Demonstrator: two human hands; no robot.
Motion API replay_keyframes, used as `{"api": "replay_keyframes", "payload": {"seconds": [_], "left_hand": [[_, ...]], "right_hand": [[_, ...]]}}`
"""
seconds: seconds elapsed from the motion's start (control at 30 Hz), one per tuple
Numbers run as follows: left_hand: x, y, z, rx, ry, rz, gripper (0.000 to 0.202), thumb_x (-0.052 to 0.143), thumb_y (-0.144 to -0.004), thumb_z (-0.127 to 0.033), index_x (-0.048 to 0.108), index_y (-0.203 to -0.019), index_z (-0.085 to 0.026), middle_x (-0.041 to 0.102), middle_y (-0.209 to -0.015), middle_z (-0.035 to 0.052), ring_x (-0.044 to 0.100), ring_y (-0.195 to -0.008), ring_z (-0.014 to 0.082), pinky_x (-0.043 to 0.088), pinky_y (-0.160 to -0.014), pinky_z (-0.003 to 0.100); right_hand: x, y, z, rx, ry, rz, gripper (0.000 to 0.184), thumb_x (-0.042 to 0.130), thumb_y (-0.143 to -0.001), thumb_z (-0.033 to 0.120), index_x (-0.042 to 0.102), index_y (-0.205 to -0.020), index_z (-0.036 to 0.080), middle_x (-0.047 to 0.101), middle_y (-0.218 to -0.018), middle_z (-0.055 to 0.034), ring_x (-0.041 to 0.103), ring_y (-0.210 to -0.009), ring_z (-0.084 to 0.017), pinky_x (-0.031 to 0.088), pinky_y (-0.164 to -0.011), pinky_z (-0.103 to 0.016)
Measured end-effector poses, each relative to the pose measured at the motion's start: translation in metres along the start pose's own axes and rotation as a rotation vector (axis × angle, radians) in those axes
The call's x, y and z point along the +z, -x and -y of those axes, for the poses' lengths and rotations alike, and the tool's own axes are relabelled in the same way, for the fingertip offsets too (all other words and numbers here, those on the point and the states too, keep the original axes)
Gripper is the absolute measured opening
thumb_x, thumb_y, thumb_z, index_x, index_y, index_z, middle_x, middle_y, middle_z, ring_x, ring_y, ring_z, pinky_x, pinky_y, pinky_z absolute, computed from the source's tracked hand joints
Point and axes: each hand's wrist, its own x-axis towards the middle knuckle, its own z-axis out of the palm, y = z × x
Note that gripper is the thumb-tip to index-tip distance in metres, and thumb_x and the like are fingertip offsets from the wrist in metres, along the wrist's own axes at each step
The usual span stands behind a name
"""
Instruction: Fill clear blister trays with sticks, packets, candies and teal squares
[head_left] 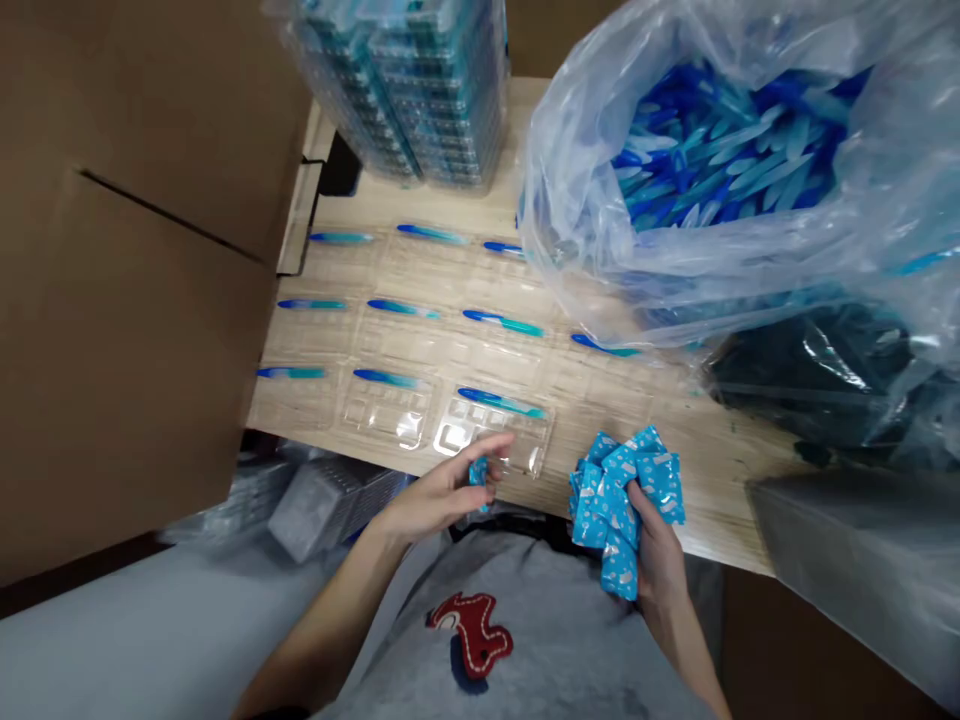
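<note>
My left hand pinches a small blue sachet just over the near edge of a clear plastic blister tray. That tray holds a blue-and-teal plastic handle along its far side. My right hand grips a bunch of blue printed sachets a little to the right of the tray. More trays with similar handles lie in rows across the pale wooden table. Some of these rows run under the plastic bag.
A large clear plastic bag full of loose blue handles stands at the back right. Stacked blister packs rise behind the rows. A cardboard box flap blocks the left, and a dark wrapped bundle lies right.
</note>
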Motion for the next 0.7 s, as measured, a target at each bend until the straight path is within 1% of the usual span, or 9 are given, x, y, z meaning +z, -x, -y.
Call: {"api": "replay_keyframes", "payload": {"seconds": [0.1,0.2,0.27,0.37,0.43,0.53,0.6,0.63,0.7], "left_hand": [[0.001,-0.008,-0.001,0.056,-0.351,-0.051,0.049,0.065,-0.081,-0.037,0.054,-0.128,-0.030,0.051,-0.128,0.0053,0.048,-0.116,0.0216,0.035,-0.105,0.039],[0.008,-0.018,0.008,0.126,-0.577,-0.080,0.056,0.063,-0.083,-0.027,0.045,-0.135,-0.027,0.046,-0.125,0.0070,0.045,-0.121,0.0217,0.031,-0.109,0.040],[0.012,-0.023,0.018,0.206,-0.676,-0.109,0.056,0.058,-0.085,-0.023,0.040,-0.138,-0.028,0.043,-0.122,0.0069,0.044,-0.122,0.0210,0.033,-0.109,0.039],[0.013,-0.027,0.031,0.342,-0.800,-0.190,0.048,0.048,-0.091,-0.019,0.041,-0.137,-0.030,0.044,-0.118,0.0057,0.047,-0.118,0.0188,0.037,-0.104,0.037],[0.012,-0.028,0.035,0.398,-0.898,-0.272,0.040,0.043,-0.094,-0.020,0.047,-0.132,-0.030,0.047,-0.115,0.0060,0.049,-0.114,0.0191,0.041,-0.099,0.037],[0.009,-0.030,0.033,0.421,-1.100,-0.398,0.030,0.044,-0.094,-0.025,0.060,-0.120,-0.026,0.056,-0.105,0.0078,0.052,-0.103,0.0226,0.042,-0.089,0.039],[0.008,-0.031,0.028,0.418,-1.170,-0.389,0.030,0.045,-0.095,-0.027,0.064,-0.117,-0.024,0.061,-0.095,0.0078,0.053,-0.093,0.0226,0.041,-0.083,0.038],[0.007,-0.031,0.025,0.418,-1.167,-0.348,0.031,0.043,-0.095,-0.027,0.063,-0.118,-0.024,0.063,-0.092,0.0073,0.054,-0.090,0.0217,0.040,-0.081,0.036],[0.007,-0.032,0.020,0.425,-1.135,-0.243,0.033,0.038,-0.097,-0.027,0.063,-0.120,-0.026,0.066,-0.092,0.0060,0.054,-0.087,0.0195,0.038,-0.080,0.034]], "right_hand": [[-0.001,-0.001,0.000,-0.015,-0.012,-0.028,0.049,0.087,-0.049,0.040,0.071,-0.093,0.024,0.075,-0.077,0.0003,0.071,-0.086,-0.030,0.056,-0.085,-0.047],[-0.001,-0.001,-0.001,-0.018,-0.019,-0.043,0.052,0.088,-0.048,0.040,0.071,-0.094,0.023,0.075,-0.079,-0.0003,0.071,-0.084,-0.030,0.057,-0.084,-0.046],[0.000,0.001,-0.001,-0.021,-0.019,-0.050,0.053,0.088,-0.048,0.040,0.071,-0.095,0.023,0.075,-0.081,-0.0004,0.071,-0.083,-0.029,0.057,-0.083,-0.046],[0.002,0.002,-0.001,-0.029,-0.005,-0.058,0.053,0.087,-0.049,0.041,0.071,-0.095,0.022,0.075,-0.081,-0.0007,0.072,-0.081,-0.029,0.057,-0.082,-0.046],[0.003,0.003,-0.001,-0.032,0.011,-0.058,0.052,0.087,-0.048,0.043,0.071,-0.093,0.022,0.075,-0.081,-0.0015,0.072,-0.078,-0.029,0.058,-0.080,-0.046],[0.004,0.003,-0.002,-0.037,0.031,-0.057,0.050,0.087,-0.047,0.044,0.071,-0.089,0.022,0.075,-0.081,-0.0015,0.072,-0.073,-0.029,0.058,-0.078,-0.047],[0.005,0.003,-0.002,-0.036,0.041,-0.054,0.050,0.087,-0.046,0.045,0.071,-0.087,0.022,0.075,-0.080,-0.0012,0.072,-0.072,-0.029,0.059,-0.076,-0.047],[0.005,0.003,-0.003,-0.036,0.046,-0.051,0.049,0.087,-0.046,0.045,0.071,-0.087,0.022,0.075,-0.081,-0.0011,0.072,-0.072,-0.029,0.059,-0.075,-0.047],[0.005,0.003,-0.003,-0.038,0.053,-0.040,0.047,0.087,-0.048,0.044,0.071,-0.087,0.021,0.075,-0.082,-0.0012,0.072,-0.075,-0.029,0.059,-0.076,-0.046]]}}
